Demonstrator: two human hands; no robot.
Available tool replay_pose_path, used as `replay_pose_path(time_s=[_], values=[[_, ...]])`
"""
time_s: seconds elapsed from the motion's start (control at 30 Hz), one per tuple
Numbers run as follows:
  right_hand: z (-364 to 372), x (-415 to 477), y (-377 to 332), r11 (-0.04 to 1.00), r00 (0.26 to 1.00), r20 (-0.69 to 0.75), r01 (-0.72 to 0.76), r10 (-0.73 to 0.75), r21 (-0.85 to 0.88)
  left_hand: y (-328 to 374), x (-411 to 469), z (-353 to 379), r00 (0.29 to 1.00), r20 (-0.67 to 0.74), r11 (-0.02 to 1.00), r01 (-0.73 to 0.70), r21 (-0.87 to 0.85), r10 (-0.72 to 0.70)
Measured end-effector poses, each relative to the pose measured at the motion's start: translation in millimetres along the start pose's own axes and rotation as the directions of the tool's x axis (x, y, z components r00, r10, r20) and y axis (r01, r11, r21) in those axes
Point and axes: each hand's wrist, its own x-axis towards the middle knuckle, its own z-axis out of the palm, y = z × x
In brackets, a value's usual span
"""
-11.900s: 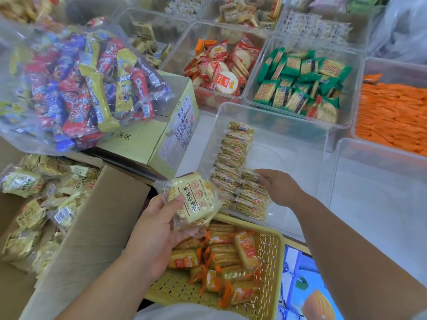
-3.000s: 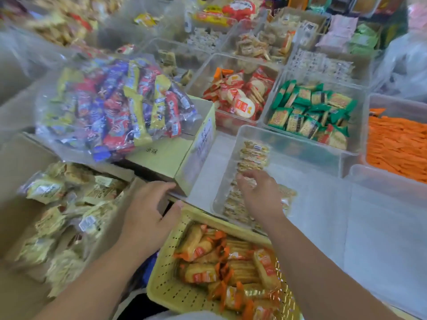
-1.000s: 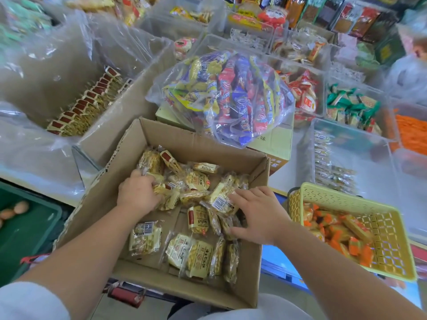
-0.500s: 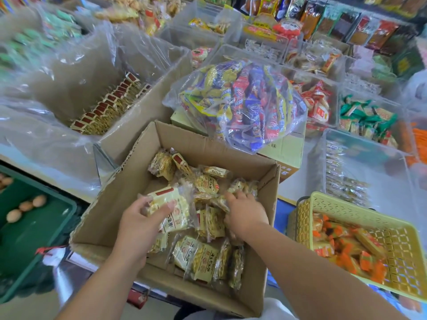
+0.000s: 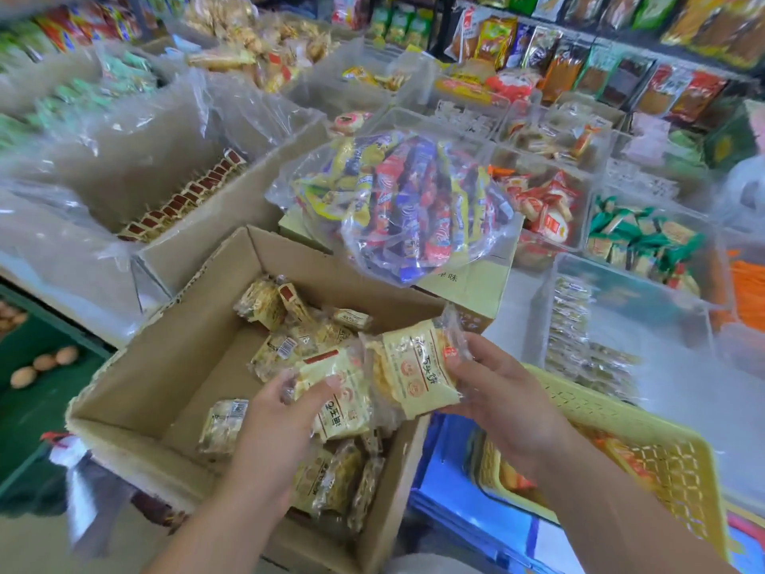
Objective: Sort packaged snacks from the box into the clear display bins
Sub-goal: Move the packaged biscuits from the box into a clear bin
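An open cardboard box [image 5: 165,391] sits low in front of me with several yellow cracker packs [image 5: 281,350] loose inside. My left hand [image 5: 281,424] grips one yellow pack [image 5: 343,403] over the box's right side. My right hand [image 5: 496,395] holds a second yellow pack [image 5: 414,370] just above the box's right rim. To the right stands a clear bin [image 5: 621,283] with a row of the same packs [image 5: 571,325] along its left wall.
A yellow basket [image 5: 679,461] of orange-wrapped snacks lies under my right forearm. A clear bag of mixed bars [image 5: 410,205] rests on a yellow-green carton [image 5: 476,283] behind the box. More clear bins of snacks fill the back right. A green crate [image 5: 37,408] with eggs is at left.
Both hands have risen out of the box and shifted right. My right hand, which was reaching among the packs, now holds one. The left hand keeps its pack.
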Motion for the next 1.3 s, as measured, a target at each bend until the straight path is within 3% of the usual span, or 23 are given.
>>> replay_pose_path(time_s=[0.17, 0.3, 0.4, 0.47, 0.53, 0.6, 0.7, 0.8, 0.93, 1.0, 1.13, 1.3], values=[[-54, -28, -6, 0.993, 0.993, -0.061, 0.104, -0.101, 0.05, -8, -39, 81, 0.998, 0.033, 0.993, 0.056, -0.104, -0.053], [-121, -52, -5, 0.994, 0.99, -0.098, 0.106, -0.103, 0.02, -18, -62, 143, 0.996, 0.023, 0.994, 0.085, -0.075, -0.084], [-176, -72, -1, 0.996, 0.997, 0.038, 0.06, -0.062, 0.063, -26, -74, 187, 0.993, 0.022, 0.991, 0.118, -0.057, -0.117], [-213, -85, 0, 0.997, 0.985, 0.165, 0.058, -0.05, -0.045, -30, -78, 213, 0.993, 0.055, 0.994, 0.11, -0.024, -0.109], [-243, -94, 4, 0.957, 0.98, 0.188, 0.116, -0.067, -0.267, -35, -78, 234, 0.992, 0.064, 0.994, 0.107, 0.032, -0.109], [-264, -95, 12, 0.869, 0.986, 0.087, 0.167, -0.142, -0.466, -36, -74, 252, 0.99, 0.068, 0.986, 0.117, 0.118, -0.126], [-284, -92, 22, 0.832, 0.955, -0.07, 0.213, -0.287, -0.513, -37, -67, 282, 0.982, 0.112, 0.957, 0.116, 0.265, -0.15], [-306, -82, 29, 0.744, 0.868, -0.145, 0.308, -0.475, -0.593, -36, -62, 313, 0.971, 0.175, 0.924, 0.088, 0.372, -0.163], [-341, -68, 36, 0.609, 0.769, -0.225, 0.255, -0.599, -0.751, -42, -42, 347, 0.964, 0.193, 0.881, 0.075, 0.467, -0.184], [-359, -61, 38, 0.614, 0.748, -0.273, 0.221, -0.605, -0.758, -47, -29, 361, 0.965, 0.179, 0.878, 0.089, 0.47, -0.194], [-399, -39, 28, 0.751, 0.778, -0.411, 0.115, -0.475, -0.651, -53, -9, 383, 0.972, 0.135, 0.912, 0.125, 0.39, -0.191], [-444, 23, 18, 0.617, 0.764, -0.439, -0.069, -0.473, -0.784, -64, 3, 382, 0.986, 0.071, 0.906, 0.108, 0.409, -0.149]])
